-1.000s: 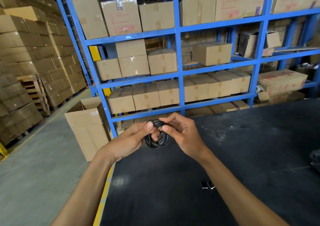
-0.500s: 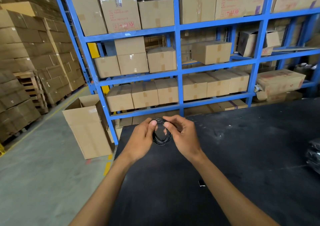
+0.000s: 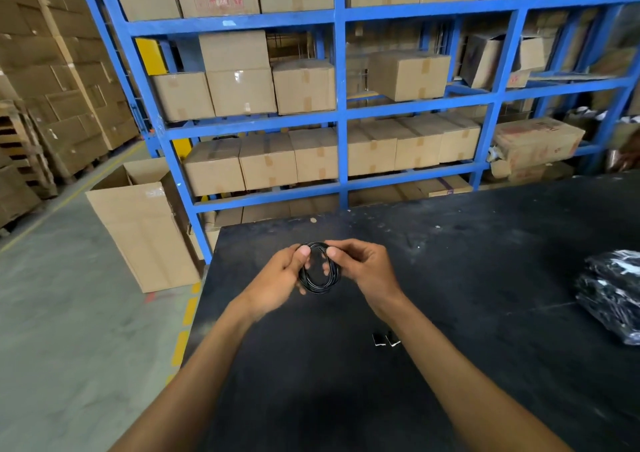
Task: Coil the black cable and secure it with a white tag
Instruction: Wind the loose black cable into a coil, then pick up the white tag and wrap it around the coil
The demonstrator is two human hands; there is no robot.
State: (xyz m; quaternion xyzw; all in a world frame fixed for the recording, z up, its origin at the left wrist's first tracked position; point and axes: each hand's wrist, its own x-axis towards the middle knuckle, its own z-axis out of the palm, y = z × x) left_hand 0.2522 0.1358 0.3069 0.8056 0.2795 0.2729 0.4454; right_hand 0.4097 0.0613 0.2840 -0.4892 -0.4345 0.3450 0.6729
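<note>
Two bare hands meet over the black, scuffed worktable [image 3: 485, 313], and the job between them is keeping a small round coil of thin black cable [image 3: 319, 271] tidy until it can be tied. Starting at nine o'clock of the coil, the left hand [image 3: 277, 278] pinches the loops with its thumb on the near face and its fingers curled behind; that grip should stay firm, since it alone seems to stop the turns springing apart. At the middle, the coil stands upright in the air, clear of the table, its turns lying close together. At three o'clock the right hand [image 3: 363, 268] pinches the opposite side, thumb tip on the upper rim, fingers curled round the loops. To do this well, I would square the loops flush, then let the right hand go for a tie while the left holds. Two small black-and-white pieces [image 3: 385, 340] lie on the table at five o'clock of the coil, beside the right forearm; whether these are the white tags I cannot tell
</note>
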